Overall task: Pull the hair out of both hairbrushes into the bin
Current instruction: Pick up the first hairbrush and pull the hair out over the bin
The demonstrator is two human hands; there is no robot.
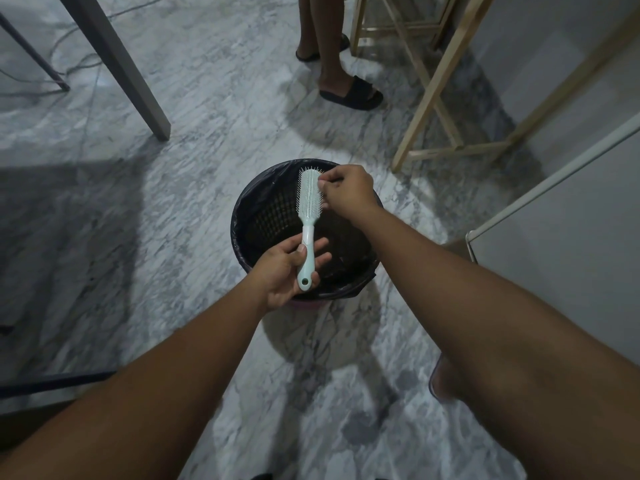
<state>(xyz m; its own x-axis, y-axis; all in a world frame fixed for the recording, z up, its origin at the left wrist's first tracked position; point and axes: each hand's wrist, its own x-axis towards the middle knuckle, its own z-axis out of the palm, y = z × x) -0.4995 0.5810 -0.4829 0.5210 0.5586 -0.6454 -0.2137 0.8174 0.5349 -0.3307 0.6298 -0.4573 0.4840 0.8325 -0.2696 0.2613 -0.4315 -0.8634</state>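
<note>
A pale mint hairbrush is held over the bin, a round basket lined with a black bag. My left hand grips the brush's handle from below, bristle head pointing away from me. My right hand is at the right side of the bristle head, fingertips pinched together against the bristles; any hair between them is too fine to make out. Dark clumps lie in the bottom of the bin. Only one brush is in view.
Another person's legs in black slides stand just beyond the bin. A wooden frame stand is at the back right, a grey table leg at the back left, a white cabinet on the right. The floor is marble.
</note>
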